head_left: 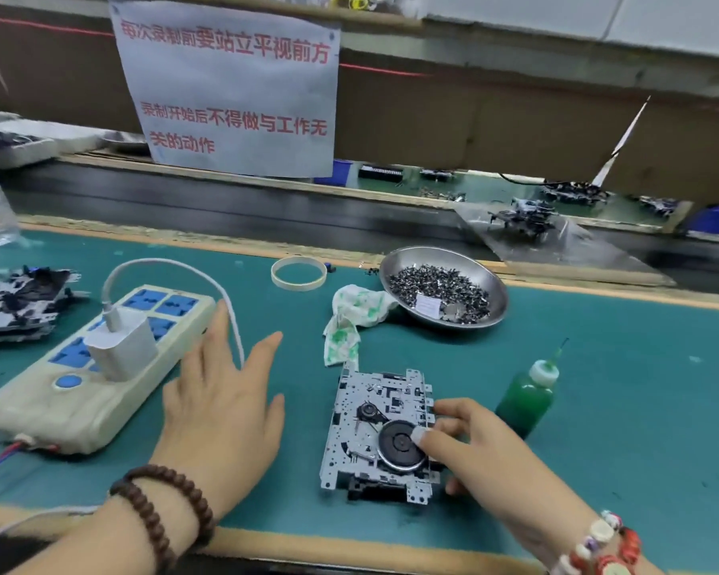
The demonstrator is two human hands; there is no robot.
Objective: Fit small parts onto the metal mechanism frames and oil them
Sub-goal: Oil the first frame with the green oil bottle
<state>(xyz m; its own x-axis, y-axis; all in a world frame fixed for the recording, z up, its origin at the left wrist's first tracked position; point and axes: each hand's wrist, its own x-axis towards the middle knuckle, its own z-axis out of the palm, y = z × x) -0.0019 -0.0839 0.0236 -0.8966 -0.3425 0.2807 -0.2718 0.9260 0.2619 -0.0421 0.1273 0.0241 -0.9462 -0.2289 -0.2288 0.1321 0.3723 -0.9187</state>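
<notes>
At lower centre of the frame, 1 metal mechanism frame [380,433] lies flat on the green mat [623,408]. The right hand [480,454] grips its right edge, thumb tip on the black flywheel [399,444], fingers curled at the side. The left hand [221,402] hovers open to the left, fingers spread, holding nothing, near the power strip [96,367]. The green oil bottle [528,396] stands just right of the frame; the steel dish of small parts [443,286] sits above it, upper right of centre. The step looks like seating or steadying the frame. To do it well, keep the frame flat and pinned, fetch 1 part at a time, and oil sparingly at the pivots.
</notes>
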